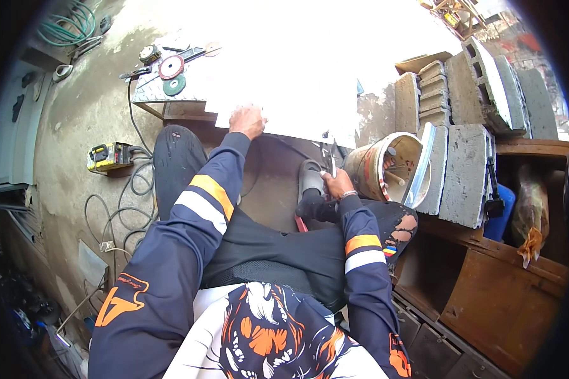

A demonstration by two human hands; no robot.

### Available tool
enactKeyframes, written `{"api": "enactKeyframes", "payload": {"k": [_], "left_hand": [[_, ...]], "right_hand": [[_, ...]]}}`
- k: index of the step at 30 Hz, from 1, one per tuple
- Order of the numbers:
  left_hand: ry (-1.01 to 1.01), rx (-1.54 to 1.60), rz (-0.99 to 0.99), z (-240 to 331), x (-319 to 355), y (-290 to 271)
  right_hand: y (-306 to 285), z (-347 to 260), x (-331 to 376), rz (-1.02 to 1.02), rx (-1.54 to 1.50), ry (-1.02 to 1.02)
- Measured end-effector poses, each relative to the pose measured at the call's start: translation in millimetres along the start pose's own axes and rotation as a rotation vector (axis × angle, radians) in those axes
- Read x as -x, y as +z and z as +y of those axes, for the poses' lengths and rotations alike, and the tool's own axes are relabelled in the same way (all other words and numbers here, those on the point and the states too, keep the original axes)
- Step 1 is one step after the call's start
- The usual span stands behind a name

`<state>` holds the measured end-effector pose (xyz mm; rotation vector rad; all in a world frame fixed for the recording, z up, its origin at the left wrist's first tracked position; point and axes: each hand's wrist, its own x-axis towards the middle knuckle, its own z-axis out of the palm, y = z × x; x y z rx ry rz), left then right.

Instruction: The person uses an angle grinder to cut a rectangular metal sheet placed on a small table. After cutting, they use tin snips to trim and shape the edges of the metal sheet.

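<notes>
My left hand [248, 121] is at the near edge of the brightly lit work table [150, 93], its fingers curled in; glare hides whatever may be in them. Lower and to the right, my right hand [339, 184] is closed around a slim metal hand tool [332, 159] that looks like pliers, pointing up toward the table. Just left of that hand is my foot in a grey slipper [310, 175]. On the table's left end lie a red-rimmed grinding disc [171, 67], a green disc [174, 85] and a tape measure [149, 54].
A white bucket [417, 151] with tools inside stands right of my right hand. Concrete blocks [464, 164] are stacked beyond it, beside a wooden cabinet [487, 287]. To the left, a yellow-and-black machine [109, 156] sits among looped cables [117, 215]. A green hose [67, 26] lies at the far left.
</notes>
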<state>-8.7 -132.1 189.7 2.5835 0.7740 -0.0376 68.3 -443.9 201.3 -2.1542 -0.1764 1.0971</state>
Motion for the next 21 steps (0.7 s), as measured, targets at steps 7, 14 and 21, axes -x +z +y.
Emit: {"api": "enactKeyframes", "payload": {"k": [7, 14, 21], "left_hand": [[0.026, -0.135, -0.238, 6.1, 10.3, -8.2], [-0.010, 0.051, -0.320, 20.5, -6.0, -32.4], [0.016, 0.288, 0.184, 15.4, -87.7, -50.1]], "right_hand": [[-42.8, 3.9, -1.8, 0.112, 0.224, -0.021], [-91.0, -8.3, 11.7, 0.237, 0.447, -0.219], [-144.7, -58.4, 42.9, 0.285, 0.506, -0.315]]}}
